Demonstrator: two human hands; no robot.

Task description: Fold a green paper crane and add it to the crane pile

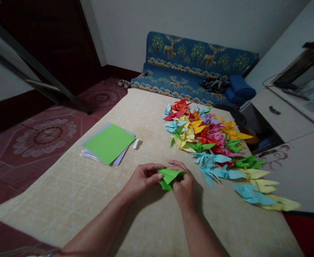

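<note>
A partly folded green paper piece (pixel 170 176) is held just above the beige table (pixel 92 200), near its middle. My left hand (pixel 143 177) pinches its left side with thumb and fingertips. My right hand (pixel 183 182) is closed on its right side, fingers curled over the top edge. To the right of my hands lies a long pile of folded paper cranes (pixel 213 142) in red, yellow, blue, green, pink and orange.
A stack of square paper sheets (pixel 109 143) with a green sheet on top lies on the table to the left, partly in a clear wrapper. A blue patterned sofa (pixel 194 67) stands beyond the table's far edge. White cabinets (pixel 285 117) flank the right side.
</note>
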